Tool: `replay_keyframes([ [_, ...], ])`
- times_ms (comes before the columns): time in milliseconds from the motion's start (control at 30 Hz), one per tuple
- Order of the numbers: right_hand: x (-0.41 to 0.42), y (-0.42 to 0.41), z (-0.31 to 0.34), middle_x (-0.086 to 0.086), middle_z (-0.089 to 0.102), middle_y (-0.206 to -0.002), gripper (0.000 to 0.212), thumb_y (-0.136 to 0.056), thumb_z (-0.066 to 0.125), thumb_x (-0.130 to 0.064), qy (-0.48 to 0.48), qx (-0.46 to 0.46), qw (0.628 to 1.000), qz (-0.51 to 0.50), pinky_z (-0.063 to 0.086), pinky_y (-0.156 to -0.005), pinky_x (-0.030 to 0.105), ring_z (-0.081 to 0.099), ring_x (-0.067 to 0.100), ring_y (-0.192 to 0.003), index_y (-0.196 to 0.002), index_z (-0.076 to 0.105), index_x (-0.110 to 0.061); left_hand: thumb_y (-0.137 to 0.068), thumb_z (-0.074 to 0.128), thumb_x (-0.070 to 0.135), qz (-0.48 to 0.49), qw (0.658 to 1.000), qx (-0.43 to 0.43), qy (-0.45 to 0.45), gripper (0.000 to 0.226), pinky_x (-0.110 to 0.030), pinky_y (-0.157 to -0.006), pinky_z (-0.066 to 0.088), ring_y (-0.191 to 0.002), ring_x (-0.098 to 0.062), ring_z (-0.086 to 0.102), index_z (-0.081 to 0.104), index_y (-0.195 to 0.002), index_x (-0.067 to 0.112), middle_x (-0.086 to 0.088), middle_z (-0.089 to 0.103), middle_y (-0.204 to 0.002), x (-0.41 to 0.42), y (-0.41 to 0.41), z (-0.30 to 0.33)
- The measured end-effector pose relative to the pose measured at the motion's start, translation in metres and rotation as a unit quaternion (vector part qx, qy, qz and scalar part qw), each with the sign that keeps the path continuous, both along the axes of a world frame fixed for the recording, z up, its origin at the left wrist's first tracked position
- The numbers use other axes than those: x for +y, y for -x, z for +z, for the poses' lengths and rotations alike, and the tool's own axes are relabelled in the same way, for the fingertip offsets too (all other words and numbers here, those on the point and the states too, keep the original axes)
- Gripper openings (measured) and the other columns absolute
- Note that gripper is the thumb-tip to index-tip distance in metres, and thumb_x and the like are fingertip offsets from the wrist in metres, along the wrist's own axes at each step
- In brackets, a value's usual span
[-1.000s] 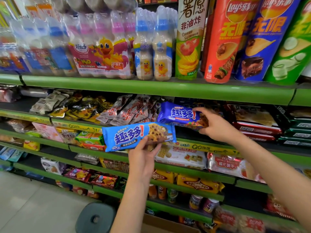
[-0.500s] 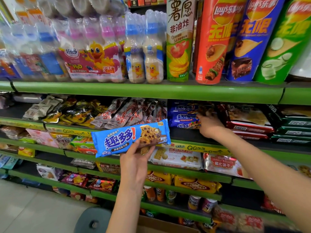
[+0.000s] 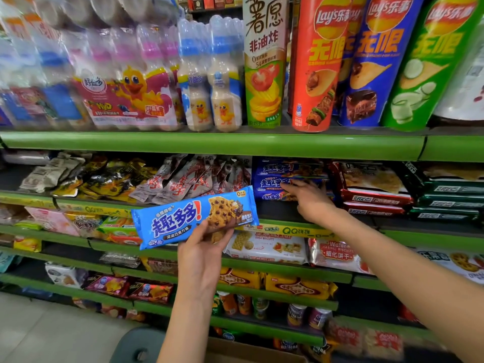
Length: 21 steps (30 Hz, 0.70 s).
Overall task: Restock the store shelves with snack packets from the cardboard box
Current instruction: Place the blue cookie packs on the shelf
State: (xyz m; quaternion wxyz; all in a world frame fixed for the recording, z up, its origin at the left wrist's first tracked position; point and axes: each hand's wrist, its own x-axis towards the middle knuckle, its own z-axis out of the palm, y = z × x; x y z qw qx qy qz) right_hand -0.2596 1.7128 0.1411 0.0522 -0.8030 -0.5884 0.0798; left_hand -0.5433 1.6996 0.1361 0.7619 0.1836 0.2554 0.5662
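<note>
One blue cookie packet [image 3: 193,217] sits in the left hand [image 3: 203,255], pinched by its lower edge between thumb and fingers and held tilted in front of the middle shelf [image 3: 340,231], not yet on it. Just to its right and farther in, a stack of matching packets [image 3: 277,179] lies on that shelf, and the right hand [image 3: 311,200] reaches to it with fingers straight and spread, tips touching the stack's front and gripping nothing.

From here the likely trouble is the stack itself: a careless push could slide the slick top packet back or sideways into the red packs [image 3: 374,195] beside it. The held packet, gripped at one edge only, could droop or slip as it is fed in, and its leading end might catch the green lip of the shelf above [image 3: 209,145].

At the bottom of the view a strip of the cardboard box [image 3: 251,353] shows; its contents cannot be seen. The shelf above carries bottled drinks [image 3: 209,74] and tall crisp tubes [image 3: 319,64]; lower shelves [image 3: 235,328] hold biscuits and small cans.
</note>
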Motion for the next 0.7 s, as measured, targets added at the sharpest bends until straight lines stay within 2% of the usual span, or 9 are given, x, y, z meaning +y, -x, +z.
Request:
replay_keyframes([
  [100, -0.001, -0.005, -0.001, -0.003, 0.015, -0.167, 0.09, -0.086, 0.038, 0.014, -0.018, 0.004, 1.0, 0.007, 0.002, -0.121, 0.061, 0.011, 0.035, -0.152, -0.155, 0.025, -0.043, -0.097, 0.055, 0.004, -0.005, 1.0, 0.0, 0.005, 0.036, -0.053, -0.081, 0.061, -0.115, -0.039, 0.067, 0.047, -0.132, 0.01, -0.023, 0.059, -0.137, 0.001, -0.002, 0.0],
  [167, -0.001, -0.007, -0.002, -0.003, 0.016, -0.167, 0.089, -0.086, 0.039, 0.013, -0.024, 0.01, 1.0, 0.004, 0.004, -0.122, 0.06, 0.012, 0.033, -0.153, -0.154, 0.026, -0.043, -0.097, 0.056, 0.004, -0.006, 1.0, -0.004, 0.004, 0.033, -0.052, -0.078, 0.061, -0.106, -0.038, 0.071, 0.048, -0.128, 0.011, -0.023, 0.064, -0.13, 0.001, -0.002, 0.001],
  [267, 0.0, -0.006, -0.004, -0.003, 0.012, -0.167, 0.086, -0.088, 0.043, 0.007, -0.013, 0.007, 1.0, -0.002, 0.001, -0.12, 0.059, 0.009, 0.033, -0.153, -0.155, 0.023, -0.044, -0.092, 0.06, 0.006, -0.01, 1.0, -0.016, -0.001, 0.035, -0.052, -0.078, 0.061, -0.104, -0.039, 0.072, 0.05, -0.125, 0.01, -0.021, 0.07, -0.12, 0.002, -0.001, 0.0],
  [367, -0.001, -0.005, -0.009, -0.004, 0.013, -0.167, 0.061, -0.102, 0.042, -0.019, -0.017, -0.002, 1.0, -0.002, 0.002, -0.12, 0.061, 0.01, 0.033, -0.153, -0.154, 0.024, -0.045, -0.093, 0.06, 0.006, -0.01, 1.0, -0.013, -0.015, 0.03, -0.052, -0.078, 0.061, -0.105, -0.04, 0.071, 0.05, -0.122, 0.011, -0.018, 0.073, -0.116, 0.003, -0.002, -0.004],
  [433, -0.002, -0.005, -0.009, -0.005, 0.015, -0.167, 0.05, -0.105, 0.039, -0.033, -0.032, -0.009, 0.999, 0.005, 0.004, -0.119, 0.062, 0.012, 0.033, -0.152, -0.153, 0.028, -0.046, -0.091, 0.061, 0.006, -0.005, 1.0, -0.014, -0.011, 0.034, -0.053, -0.078, 0.06, -0.106, -0.041, 0.07, 0.048, -0.122, 0.01, -0.021, 0.07, -0.12, 0.003, -0.004, -0.006],
  [567, -0.003, -0.002, -0.009, -0.006, 0.011, -0.168, 0.051, -0.106, 0.037, -0.031, -0.038, -0.025, 0.998, 0.04, 0.005, -0.121, 0.056, 0.01, 0.031, -0.153, -0.153, 0.025, -0.049, -0.085, 0.065, 0.008, -0.01, 1.0, -0.014, -0.002, 0.044, -0.053, -0.08, 0.06, -0.11, -0.046, 0.067, 0.047, -0.125, 0.011, -0.026, 0.063, -0.131, 0.001, -0.007, -0.007],
  [700, -0.004, 0.002, 0.002, -0.005, 0.013, -0.167, 0.054, -0.106, 0.035, -0.027, 0.01, 0.003, 0.999, 0.037, 0.006, -0.124, 0.051, 0.01, 0.026, -0.154, -0.154, 0.021, -0.049, -0.087, 0.064, 0.008, -0.022, 1.0, -0.017, 0.007, 0.049, -0.054, -0.083, 0.06, -0.117, -0.048, 0.063, 0.047, -0.133, 0.011, -0.027, 0.059, -0.136, -0.003, -0.011, -0.004],
])
